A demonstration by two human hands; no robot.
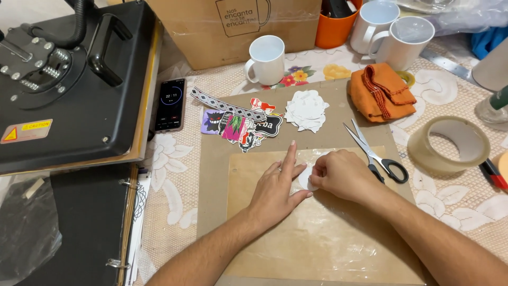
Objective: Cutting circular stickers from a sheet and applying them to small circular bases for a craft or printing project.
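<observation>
My left hand lies flat on a clear plastic sheet over a brown board, its index finger stretched forward. Just to its right, my right hand is curled, its fingertips pinching a small white cutout that lies on the sheet between the two hands. A pile of white paper cutouts and a cluster of colourful stickers sit farther back on the cardboard mat. Black-handled scissors rest right beside my right hand.
A black heat press fills the left, with a phone beside it. Three white mugs, an orange cup, an orange cloth, a tape roll and a cardboard box ring the mat.
</observation>
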